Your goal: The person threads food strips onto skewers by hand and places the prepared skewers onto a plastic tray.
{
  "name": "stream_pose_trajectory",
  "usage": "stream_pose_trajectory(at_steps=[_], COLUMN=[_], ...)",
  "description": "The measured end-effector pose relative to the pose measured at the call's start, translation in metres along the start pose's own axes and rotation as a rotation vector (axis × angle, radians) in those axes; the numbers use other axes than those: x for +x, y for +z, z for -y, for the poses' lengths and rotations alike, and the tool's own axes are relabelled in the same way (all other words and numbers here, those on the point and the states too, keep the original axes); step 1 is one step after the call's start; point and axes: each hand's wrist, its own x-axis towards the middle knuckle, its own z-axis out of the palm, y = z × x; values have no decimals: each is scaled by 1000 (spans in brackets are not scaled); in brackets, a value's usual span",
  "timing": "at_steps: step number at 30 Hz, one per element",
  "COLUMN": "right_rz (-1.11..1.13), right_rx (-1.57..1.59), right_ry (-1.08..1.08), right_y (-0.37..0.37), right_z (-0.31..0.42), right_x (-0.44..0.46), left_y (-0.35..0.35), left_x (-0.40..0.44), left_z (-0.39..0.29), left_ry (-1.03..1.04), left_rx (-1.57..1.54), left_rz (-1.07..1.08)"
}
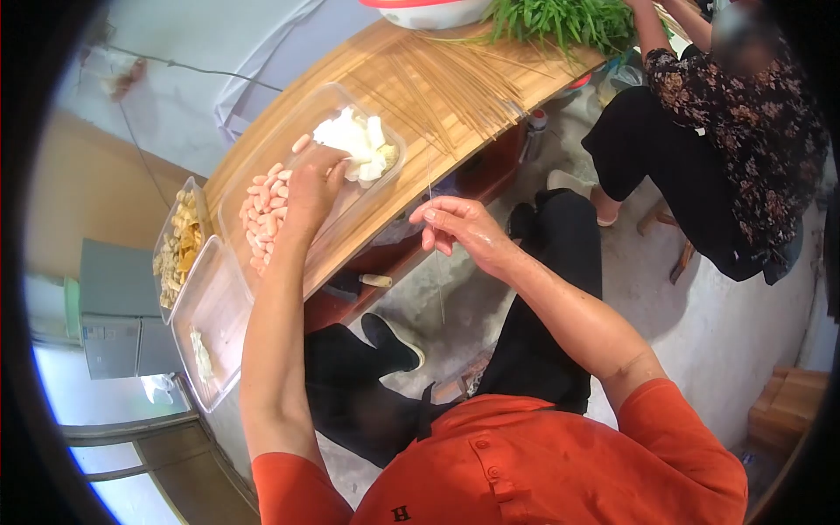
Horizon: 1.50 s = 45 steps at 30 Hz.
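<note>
My left hand (315,184) is inside a clear plastic tub (234,206) on the table. Its fingers are bent beside white food pieces (350,131), and what they grip, if anything, is hidden. Many small pink sausages (262,206) lie in the same tub, left of my wrist, with one sausage (302,143) just beyond my knuckles. In front of the table edge, my right hand (459,229) pinches a thin bamboo skewer (440,289). The stick hangs nearly upright, and no food shows on it.
Loose skewers (455,83) spread over the wooden table (350,66). Leafy greens (560,26) and a red-rimmed bowl (429,13) stand at the far end. Two tubs sit left, one with yellowish food (184,232), another with a white bundle (201,354). Another person (735,140) sits at right.
</note>
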Motion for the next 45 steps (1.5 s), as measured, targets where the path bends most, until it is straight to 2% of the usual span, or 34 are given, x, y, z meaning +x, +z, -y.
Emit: stream_pose_trajectory(at_steps=[1,2,4,5,7,8,10,11,13,16,20,23,25,26,28,34,36,40,45], right_rz=[2,0,2,3,10,13,-6,-2,-16,-20,-8,-26,-55,-46,-67,-51,92,282,238], right_rx=[6,6,1,0,-1,-3,-28,-29,-35,-40,-79,-177,-189,-193,-21,-5,128,229,187], right_ry=[2,2,0,-1,-1,-1,13,12,23,41,42,-35,-162,-159,-189,-143,10,57,101], right_y=[0,-1,-1,-1,1,1,3,3,3,4,4,5,9,13,22,65,73,80,83], right_z=[0,-1,-3,-3,-2,-2,-1,-1,-1,-2,-5,-7,-7,-6,5,23,18,0,-14], right_x=[0,0,1,1,1,1,0,0,0,-1,-6,-8,-9,-8,-4,7,8,5,-13], left_y=[1,0,-11,-9,-6,-9,-17,-18,-22,-30,-43,-55,-68,-72,-78,-77,-79,-73,-67], left_x=[0,0,1,2,6,6,6,4,1,-5,-16,-28,-40,-45,-52,-76,-83,-97,-107], left_z=[-2,-3,-22,-16,-1,7,12,13,4,1,11,6,-23,-34,-53,-79,-94,-87,-74], left_ry=[-105,-104,-361,-360,-377,-377,-510,-509,-617,-564,-524,-457,-461,-460,-478,-497,-492,-517,-544], left_rx=[-76,-78,-322,-323,-772,-772,-1104,-1104,-1351,-1470,-1536,-1621,-1685,-1686,-1673,-1705,-1713,-1646,-1600], left_rz=[-13,-12,-47,-48,-273,-276,-272,-276,-429,-442,-426,-343,-302,-314,-470,-357,-330,-290,-290])
